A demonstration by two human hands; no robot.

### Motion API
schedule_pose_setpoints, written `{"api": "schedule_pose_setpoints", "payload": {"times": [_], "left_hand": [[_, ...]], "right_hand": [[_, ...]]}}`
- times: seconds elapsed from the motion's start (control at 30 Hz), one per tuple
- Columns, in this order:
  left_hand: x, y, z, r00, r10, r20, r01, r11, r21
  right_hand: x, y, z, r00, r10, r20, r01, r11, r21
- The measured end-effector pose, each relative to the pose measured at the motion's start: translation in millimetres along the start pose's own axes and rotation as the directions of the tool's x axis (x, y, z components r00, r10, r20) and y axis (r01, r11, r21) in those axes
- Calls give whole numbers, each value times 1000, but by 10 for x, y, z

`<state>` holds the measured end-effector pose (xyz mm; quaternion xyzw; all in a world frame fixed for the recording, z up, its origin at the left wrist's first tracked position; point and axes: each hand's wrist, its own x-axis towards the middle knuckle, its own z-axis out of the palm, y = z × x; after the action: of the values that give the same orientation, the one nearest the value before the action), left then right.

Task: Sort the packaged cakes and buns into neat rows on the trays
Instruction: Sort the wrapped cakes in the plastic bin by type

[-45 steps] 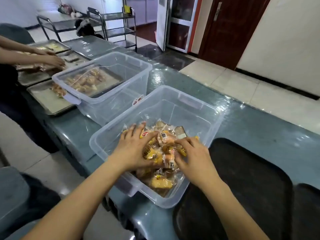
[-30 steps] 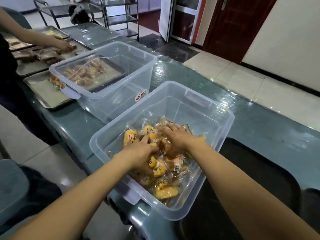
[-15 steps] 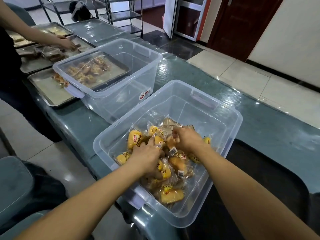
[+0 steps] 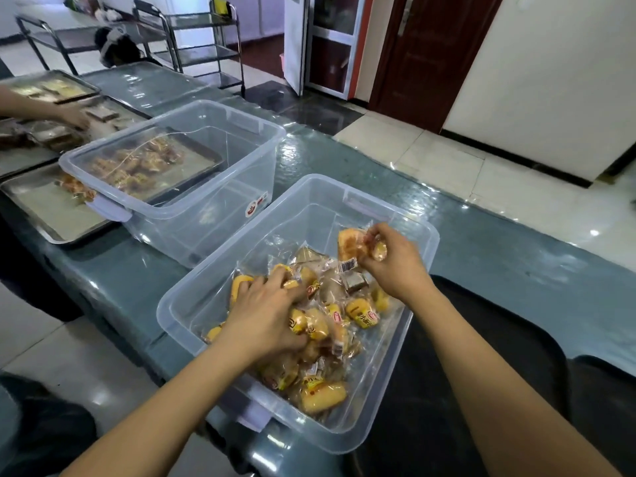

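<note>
Buns in clear wrappers (image 4: 309,325) are lying heaped in the near clear plastic bin (image 4: 385,215), which is sitting on the grey-green desk (image 4: 481,242) right in front of me. My left hand (image 4: 265,315) is pressing down into the heap, its fingers (image 4: 275,280) curling over a yellow bun so that much of the pile beneath is hiding from me. My right hand (image 4: 395,263) is holding a wrapped orange cake (image 4: 351,247) up above the far end of the heap, the fingers pinching its wrapper along with a second small packet. A dark tray (image 4: 499,339) is lying just to the right of the bin, under my right forearm. A second clear bin (image 4: 192,208) is standing just beyond the first, near its far left corner, and a metal tray (image 4: 44,208) with a few wrapped buns is showing through and beside its walls. Farther left, another person's hand (image 4: 74,115) is resting over more trays of packaged cakes (image 4: 55,89). Metal trolleys (image 4: 192,39) are standing behind the desk.
</note>
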<state>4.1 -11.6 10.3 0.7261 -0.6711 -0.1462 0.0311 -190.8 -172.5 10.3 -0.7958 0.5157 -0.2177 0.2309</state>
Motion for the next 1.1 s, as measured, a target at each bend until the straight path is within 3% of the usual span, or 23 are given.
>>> {"api": "schedule_pose_setpoints", "payload": {"times": [0.23,0.4,0.73,1.1], "left_hand": [[90,368,-310,964,102,-247,-126,988,-85],[159,1013,-335,905,243,-348,-286,955,-76],[-50,2879,274,788,528,-318,-552,834,17],[-846,4997,1537,624,767,-149,-774,633,20]], "right_hand": [[-300,-27,-673,934,20,-358,33,989,142],[-830,305,-1253,870,118,-479,-43,986,164],[-2674,1686,-2077,714,369,-595,-295,929,223],[-5063,3130,-2585,479,613,-628,-595,753,281]]}}
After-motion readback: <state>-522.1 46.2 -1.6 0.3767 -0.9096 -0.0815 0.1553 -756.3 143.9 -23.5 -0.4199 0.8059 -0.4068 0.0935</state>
